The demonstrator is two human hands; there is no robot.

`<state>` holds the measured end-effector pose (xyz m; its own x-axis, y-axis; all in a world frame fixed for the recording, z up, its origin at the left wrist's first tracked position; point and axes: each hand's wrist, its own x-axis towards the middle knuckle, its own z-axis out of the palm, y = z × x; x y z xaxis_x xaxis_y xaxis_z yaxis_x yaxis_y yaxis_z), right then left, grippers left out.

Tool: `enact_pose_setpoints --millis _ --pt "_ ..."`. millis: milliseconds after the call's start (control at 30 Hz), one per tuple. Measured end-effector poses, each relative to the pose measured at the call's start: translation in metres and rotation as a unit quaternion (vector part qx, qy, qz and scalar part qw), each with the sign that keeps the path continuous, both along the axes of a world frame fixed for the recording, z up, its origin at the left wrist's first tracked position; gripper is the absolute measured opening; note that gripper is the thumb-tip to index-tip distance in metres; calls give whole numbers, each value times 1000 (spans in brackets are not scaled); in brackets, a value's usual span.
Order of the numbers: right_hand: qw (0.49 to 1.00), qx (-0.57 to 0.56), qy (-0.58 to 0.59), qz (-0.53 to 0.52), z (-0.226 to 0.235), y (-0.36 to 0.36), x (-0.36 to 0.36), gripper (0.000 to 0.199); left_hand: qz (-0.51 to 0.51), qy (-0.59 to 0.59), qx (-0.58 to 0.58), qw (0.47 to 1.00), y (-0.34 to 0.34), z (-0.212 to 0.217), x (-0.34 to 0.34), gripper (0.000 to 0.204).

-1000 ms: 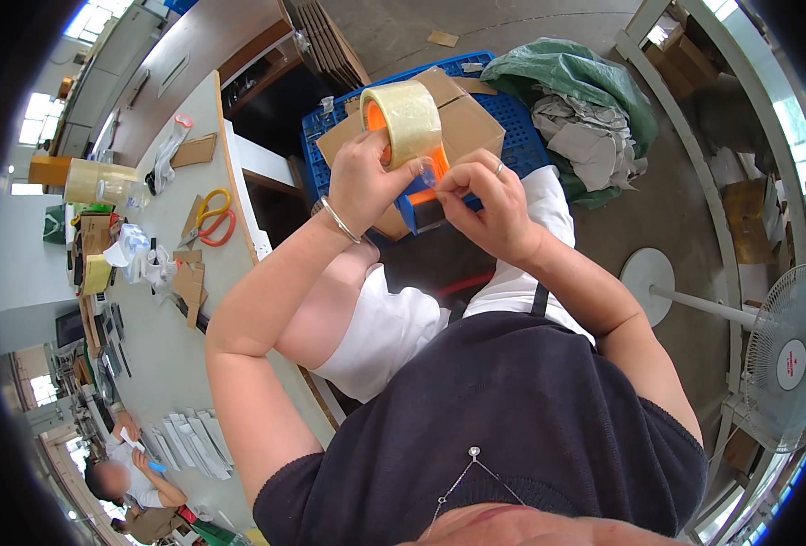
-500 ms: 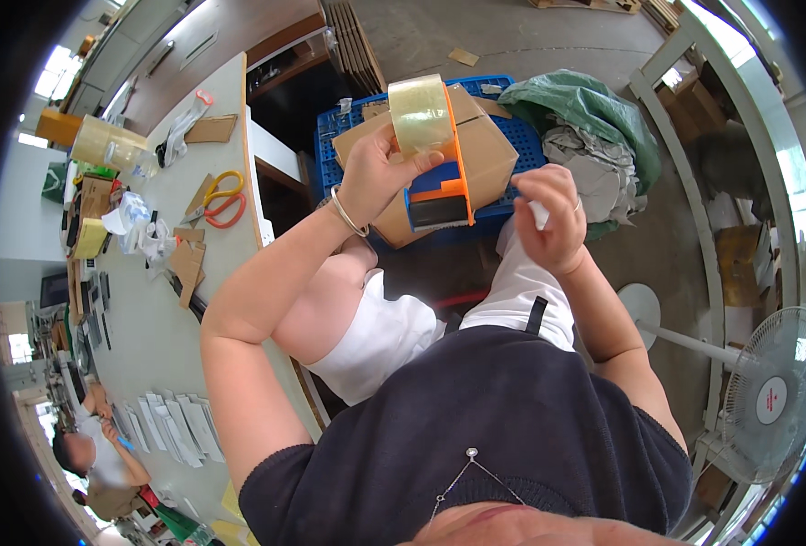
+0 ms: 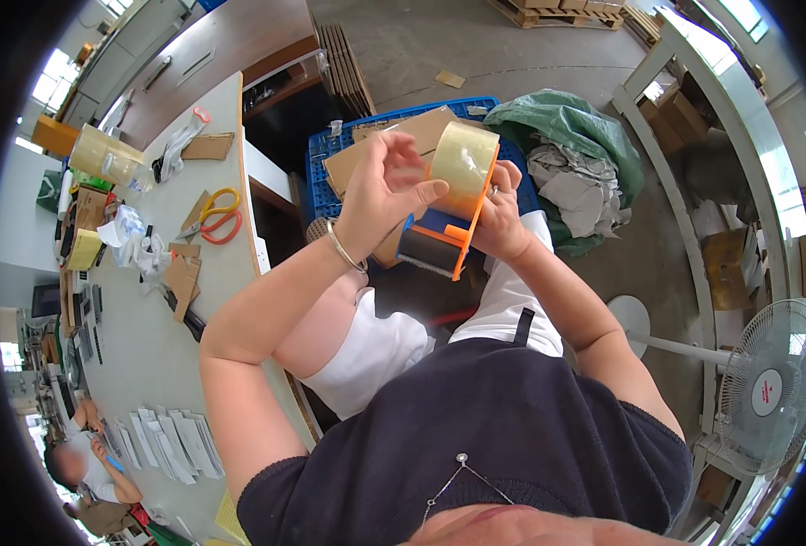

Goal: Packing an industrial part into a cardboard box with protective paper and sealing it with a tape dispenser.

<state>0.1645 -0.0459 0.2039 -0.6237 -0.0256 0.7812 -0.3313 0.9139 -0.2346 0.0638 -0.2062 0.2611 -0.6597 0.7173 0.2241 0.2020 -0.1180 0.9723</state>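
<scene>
A tape dispenser (image 3: 448,205) with a wide roll of clear tape, an orange frame and a dark front part is held up in front of me. My right hand (image 3: 498,214) grips it from the right side, its fingers partly hidden behind the orange frame. Beside the roll's left side is my left hand (image 3: 380,191), fingers apart and thumb pointing at the tape; whether the thumb touches it I cannot tell. Below and beyond the hands, a cardboard box (image 3: 341,169) rests on a blue plastic crate (image 3: 319,150), partly covered by the hands and dispenser.
On the left, a long table (image 3: 148,346) carries scissors (image 3: 221,216), cardboard scraps, tape rolls (image 3: 102,155) and stacked white strips (image 3: 175,441). A green sack (image 3: 557,114) with crumpled paper stands right of the crate. A fan (image 3: 767,391) is at right; a co-worker (image 3: 102,464) sits far left.
The dispenser has passed from my left hand to my right and come nearer to me, tilted. My left hand has let go and opened beside the roll.
</scene>
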Motion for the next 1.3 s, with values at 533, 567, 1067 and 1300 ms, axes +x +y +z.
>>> enact_pose_setpoints --millis 533,567,1067,1300 --pt "868 -224 -248 367 2 -8 43 43 -117 257 -12 959 -11 27 0 14" --pt "851 -239 -275 378 0 -8 45 43 -108 287 1 952 -10 26 0 13" --pt "977 -52 -33 203 16 -20 42 40 -110 452 89 881 -15 51 11 16" --pt "976 -24 -34 215 10 -16 47 37 -179 501 94 842 -19 42 8 13"
